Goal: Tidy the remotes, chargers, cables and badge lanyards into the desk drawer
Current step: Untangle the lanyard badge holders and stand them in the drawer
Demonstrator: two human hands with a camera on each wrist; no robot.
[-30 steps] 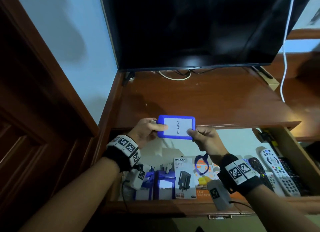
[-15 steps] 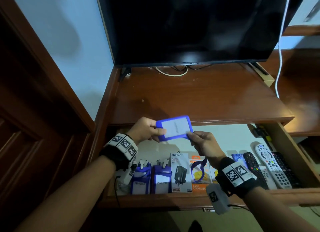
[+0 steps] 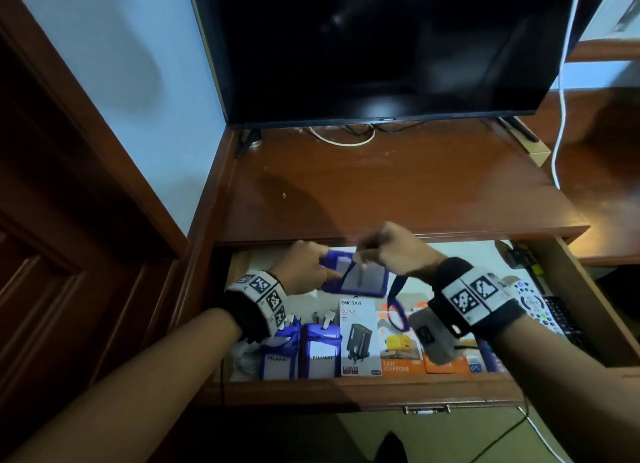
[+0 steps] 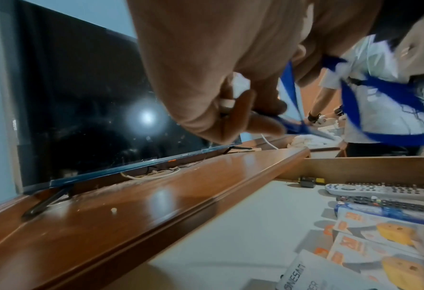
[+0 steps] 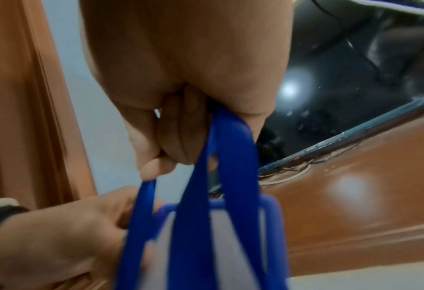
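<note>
A blue badge holder (image 3: pixel 360 278) with a pale card inside hovers over the back of the open drawer (image 3: pixel 363 391). My left hand (image 3: pixel 308 272) pinches its left edge. My right hand (image 3: pixel 384 251) is above it, fingers curled round the blue lanyard strap (image 5: pixel 228 157), which loops down across the badge holder (image 5: pixel 233 241) and hangs toward the drawer (image 3: pixel 394 303). In the left wrist view the left hand (image 4: pixel 233 115) grips the thin blue edge, the strap (image 4: pixel 290 86) rising beside it.
The drawer holds two blue "PELAWAT" badges (image 3: pixel 301 353), charger boxes (image 3: pixel 360 338) and orange ones (image 3: pixel 398 352), and several remotes (image 3: pixel 533 303) at the right. A TV (image 3: pixel 381 47) stands on the desk top (image 3: pixel 398 192), with a white cable (image 3: pixel 557 123) at its right.
Both hands have lowered the badge from desk-edge height into the drawer. The right hand has left the badge's right edge and now holds the strap above it.
</note>
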